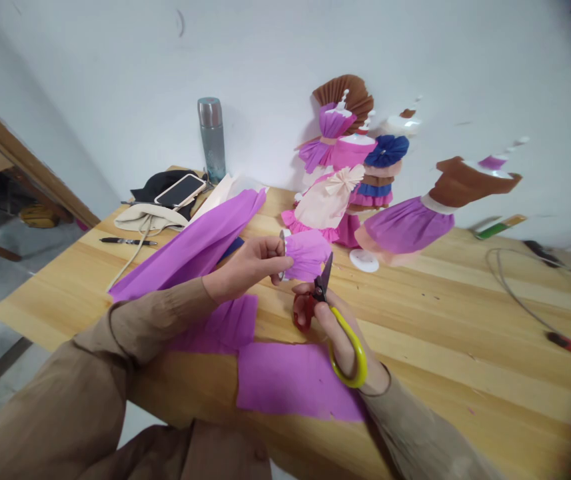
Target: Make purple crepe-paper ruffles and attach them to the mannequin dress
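Between its fingers and thumb, my left hand (pixel 250 267) pinches a small gathered purple piece (pixel 310 253) that looks like crepe paper, banded along its left end. My right hand (pixel 340 333) is closed around a pair of scissors (pixel 348 350) with one yellow and one red handle loop. The scissor blades point up, close to the piece's right edge; whether they touch it I cannot tell. Below my hands lies a flat purple sheet (pixel 295 380), partly under my right wrist. A long folded purple strip (pixel 190 247) runs behind my left forearm.
Several miniature dress forms in paper dresses stand at the back, one with a brown top (pixel 470 187). A thermos (pixel 212 140), a phone (pixel 180 191), a pen (pixel 128 241) and a beige cloth item (pixel 150 217) are at left. A cable (pixel 520 300) lies at right on the wooden table (pixel 440 340).
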The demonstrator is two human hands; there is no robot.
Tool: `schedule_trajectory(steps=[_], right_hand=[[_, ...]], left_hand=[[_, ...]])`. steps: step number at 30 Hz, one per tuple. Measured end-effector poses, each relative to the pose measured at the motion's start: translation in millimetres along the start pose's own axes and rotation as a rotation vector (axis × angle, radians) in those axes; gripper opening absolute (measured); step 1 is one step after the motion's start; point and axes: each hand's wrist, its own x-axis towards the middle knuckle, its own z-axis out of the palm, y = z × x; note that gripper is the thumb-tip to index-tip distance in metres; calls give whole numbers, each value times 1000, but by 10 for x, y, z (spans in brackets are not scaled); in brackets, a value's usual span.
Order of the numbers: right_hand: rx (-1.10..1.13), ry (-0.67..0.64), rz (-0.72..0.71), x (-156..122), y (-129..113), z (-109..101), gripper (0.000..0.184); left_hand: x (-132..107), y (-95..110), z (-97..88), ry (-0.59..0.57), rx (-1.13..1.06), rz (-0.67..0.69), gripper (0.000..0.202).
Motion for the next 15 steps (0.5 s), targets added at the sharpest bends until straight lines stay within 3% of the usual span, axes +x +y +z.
schedule_trajectory(steps=[9,15], right_hand=[[108,79,-47,34,22,10,41],[210,353,-88,119,-55,41,28]], left_hand=[[0,-27,-2,-15,-5,-12,37],[12,-32,-22,-5,-6,4,37]])
